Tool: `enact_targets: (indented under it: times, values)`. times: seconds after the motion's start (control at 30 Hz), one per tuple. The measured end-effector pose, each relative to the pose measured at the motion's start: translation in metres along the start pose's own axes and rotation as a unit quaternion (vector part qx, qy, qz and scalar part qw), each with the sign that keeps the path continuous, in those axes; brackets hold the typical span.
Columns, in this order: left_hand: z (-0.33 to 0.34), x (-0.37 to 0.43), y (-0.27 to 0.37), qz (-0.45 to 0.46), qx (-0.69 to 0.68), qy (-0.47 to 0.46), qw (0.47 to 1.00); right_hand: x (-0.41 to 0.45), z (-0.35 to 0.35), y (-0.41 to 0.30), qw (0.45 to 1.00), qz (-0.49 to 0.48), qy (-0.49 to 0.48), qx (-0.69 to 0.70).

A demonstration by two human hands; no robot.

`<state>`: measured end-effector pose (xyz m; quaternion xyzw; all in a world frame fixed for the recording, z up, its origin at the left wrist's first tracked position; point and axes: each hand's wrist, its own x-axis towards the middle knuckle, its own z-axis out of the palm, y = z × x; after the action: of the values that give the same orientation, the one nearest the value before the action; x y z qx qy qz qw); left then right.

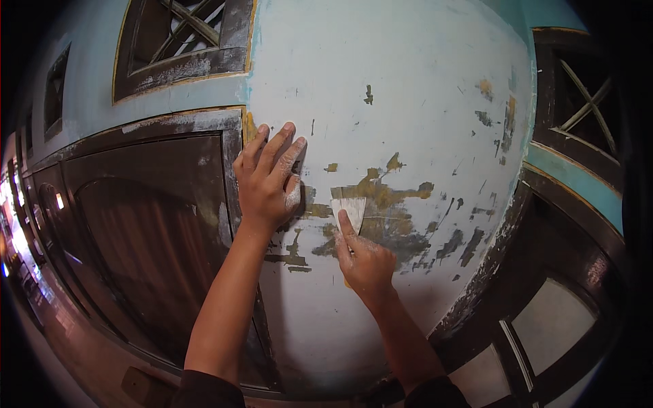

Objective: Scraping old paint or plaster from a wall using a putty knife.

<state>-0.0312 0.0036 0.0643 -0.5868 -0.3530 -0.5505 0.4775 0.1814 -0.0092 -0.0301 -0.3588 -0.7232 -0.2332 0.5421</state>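
Note:
My right hand grips a putty knife with a broad, whitish blade and a bit of yellow handle showing below the palm. The blade lies against the wall, at a brownish-grey patch where the white coat is broken. My index finger presses along the blade. My left hand rests on the wall beside the dark door frame, its fingers apart and pointing up, with white dust on the fingers and thumb. It holds nothing.
A dark wooden door stands at the left below a vent with crossed bars. At the right are another dark frame with pale panels and a second crossed-bar vent. A brownish block-like object sits low at the left.

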Motion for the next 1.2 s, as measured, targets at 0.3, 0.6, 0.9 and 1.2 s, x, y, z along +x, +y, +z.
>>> enact_targets:
  times: [0.3, 0.6, 0.9, 1.2]
  values:
    - [0.002, 0.001, 0.001, 0.004, 0.009, 0.009, 1.0, 0.002, 0.012, 0.008, 1.0, -0.017, 0.022, -0.014]
    - [0.002, 0.001, 0.001, -0.002, 0.005, 0.007, 1.0, 0.014, 0.008, 0.0, 1.0, -0.004, 0.0, -0.019]
    - [0.002, 0.0, 0.001, -0.003, 0.002, 0.01, 1.0, -0.022, -0.003, 0.004, 0.998, 0.032, -0.049, -0.035]
    - [0.002, -0.002, 0.003, -0.004, -0.005, 0.004, 1.0, -0.014, -0.002, 0.005, 0.998, 0.014, -0.051, -0.036]
